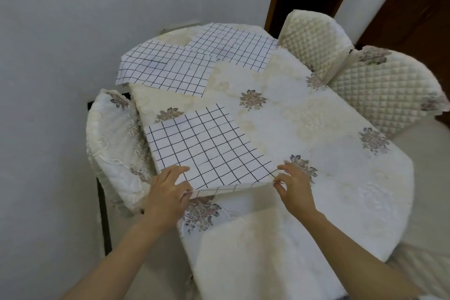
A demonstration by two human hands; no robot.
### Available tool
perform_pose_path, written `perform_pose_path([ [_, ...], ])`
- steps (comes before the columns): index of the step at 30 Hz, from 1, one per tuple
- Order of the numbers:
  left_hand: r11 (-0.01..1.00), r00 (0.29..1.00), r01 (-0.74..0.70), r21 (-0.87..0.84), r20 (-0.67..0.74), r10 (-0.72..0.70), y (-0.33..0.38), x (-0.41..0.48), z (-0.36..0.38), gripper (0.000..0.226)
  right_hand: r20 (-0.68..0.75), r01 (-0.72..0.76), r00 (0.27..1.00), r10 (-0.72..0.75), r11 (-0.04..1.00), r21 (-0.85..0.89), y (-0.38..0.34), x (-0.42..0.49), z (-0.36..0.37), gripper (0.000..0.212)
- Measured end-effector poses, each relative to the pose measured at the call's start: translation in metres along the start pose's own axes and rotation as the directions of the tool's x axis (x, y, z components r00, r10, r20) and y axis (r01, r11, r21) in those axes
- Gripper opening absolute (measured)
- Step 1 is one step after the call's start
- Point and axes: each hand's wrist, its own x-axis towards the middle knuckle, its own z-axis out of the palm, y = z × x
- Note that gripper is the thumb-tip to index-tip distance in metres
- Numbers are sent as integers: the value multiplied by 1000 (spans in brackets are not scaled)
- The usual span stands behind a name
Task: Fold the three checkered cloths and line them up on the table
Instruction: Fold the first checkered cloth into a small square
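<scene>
The left hand [168, 192] and right hand [293, 184] each pinch a near corner of the nearest checkered cloth [204, 146].

Soft, even, dimmish indoor light; faint shadows; wide-angle bending at edges.

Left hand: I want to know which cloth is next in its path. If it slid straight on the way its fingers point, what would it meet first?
The left hand points up-right, across the nearest checkered cloth it grips. Beyond that, probably bare floral tablecloth; the far cloths look left of that line.
</scene>
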Motion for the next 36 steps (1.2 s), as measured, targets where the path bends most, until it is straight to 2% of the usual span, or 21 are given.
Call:
perform_pose_path([
  [4,995,996,-90,-31,-2,90,15,8,12,9,-45,-30,999,28,999,-45,13,-23,-24,18],
  [10,967,974,-223,-123,15,226,46,17,35,5,-135,-213,971,197,970,-117,25,-90,-58,15],
  [15,939,951,-286,-193,65,303,72,13,48,19,-148,-289,952,269,947,-141,35,-147,-74,14],
  [19,941,955,-274,-197,58,290,81,4,42,22,-136,-305,948,288,943,-133,37,-162,-76,13],
  [23,956,969,-232,-179,37,243,74,-7,33,23,-133,-254,962,239,961,-107,35,-153,-72,11],
  [28,979,987,-158,-129,-18,157,64,-28,20,4,-113,-179,979,172,982,-57,32,-140,-69,8],
  [32,993,996,-86,-82,-33,84,66,-47,12,2,-109,-143,984,143,990,4,32,-143,-69,7],
  [36,998,997,-44,-33,-71,41,70,-68,3,10,-102,-99,989,102,995,32,30,-145,-66,9],
])
